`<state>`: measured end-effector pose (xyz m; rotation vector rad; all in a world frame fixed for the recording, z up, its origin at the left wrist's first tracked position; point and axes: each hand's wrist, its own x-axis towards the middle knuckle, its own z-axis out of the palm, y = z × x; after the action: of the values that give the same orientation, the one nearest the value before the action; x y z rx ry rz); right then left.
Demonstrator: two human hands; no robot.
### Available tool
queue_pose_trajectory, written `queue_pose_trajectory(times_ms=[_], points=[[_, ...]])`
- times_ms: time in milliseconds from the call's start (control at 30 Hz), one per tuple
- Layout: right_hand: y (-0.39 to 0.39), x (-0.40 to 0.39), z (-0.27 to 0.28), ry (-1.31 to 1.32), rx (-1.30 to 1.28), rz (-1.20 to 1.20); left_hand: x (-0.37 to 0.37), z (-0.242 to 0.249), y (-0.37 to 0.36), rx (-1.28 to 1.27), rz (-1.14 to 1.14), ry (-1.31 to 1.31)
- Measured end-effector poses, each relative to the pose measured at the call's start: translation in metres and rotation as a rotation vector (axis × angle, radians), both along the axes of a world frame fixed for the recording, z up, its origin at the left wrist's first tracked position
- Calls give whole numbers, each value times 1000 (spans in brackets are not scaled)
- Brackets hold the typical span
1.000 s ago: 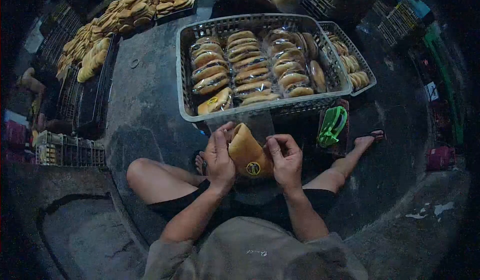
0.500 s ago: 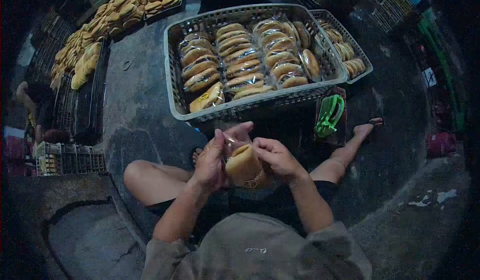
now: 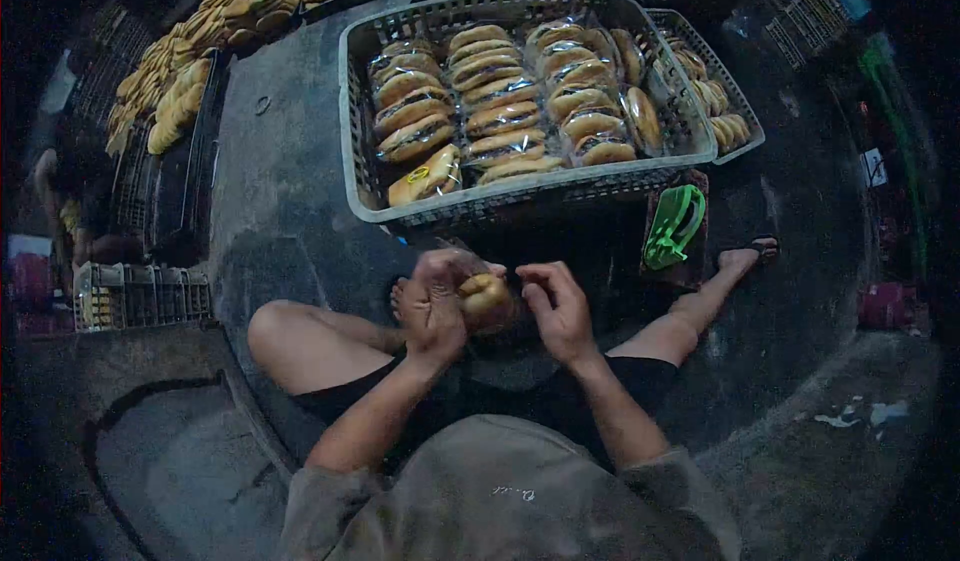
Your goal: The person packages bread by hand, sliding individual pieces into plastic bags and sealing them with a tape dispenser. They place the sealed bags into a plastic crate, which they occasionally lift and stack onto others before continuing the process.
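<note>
In front of my lap, a bread bun [image 3: 484, 304] sits inside a clear plastic bag, tilted so that one rounded end faces me. My left hand [image 3: 437, 306] is closed round its left side, thumb up along the bag. Just right of the bun, my right hand [image 3: 562, 313] is off the bag. Its fingers are bent, with a gap between thumb and forefinger, and nothing shows in them. Beyond both hands stands a grey plastic crate [image 3: 352, 176], holding rows of bagged filled buns [image 3: 505, 118]. One bun with a yellow mark [image 3: 425, 176] lies in its near left corner.
A second crate [image 3: 755, 143] with bagged buns adjoins on the right. Near it, a green plastic object [image 3: 672, 229] rests on a dark block. Unbagged buns [image 3: 185, 61] are heaped on trays at the far left. A smaller crate [image 3: 145, 298] stands at left.
My right hand has let go of the bagged bun and drawn slightly right. My left hand has turned the bun, so its end now faces me. The view has shifted slightly.
</note>
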<state>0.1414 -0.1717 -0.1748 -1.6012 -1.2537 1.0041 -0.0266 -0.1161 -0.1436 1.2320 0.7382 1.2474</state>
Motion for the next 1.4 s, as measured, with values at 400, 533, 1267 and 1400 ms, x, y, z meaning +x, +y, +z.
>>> queue_pose_trajectory(times_ms=[400, 533, 1267, 1400], points=[[11, 3, 48, 2, 248, 201, 4, -10, 5, 429, 4, 357], [10, -3, 45, 22, 299, 158, 11, -17, -1, 199, 122, 109], [-5, 17, 46, -99, 211, 339, -1, -14, -12, -117, -423, 276], [-15, 13, 48, 82, 29, 144, -10, -17, -14, 259, -379, 373]])
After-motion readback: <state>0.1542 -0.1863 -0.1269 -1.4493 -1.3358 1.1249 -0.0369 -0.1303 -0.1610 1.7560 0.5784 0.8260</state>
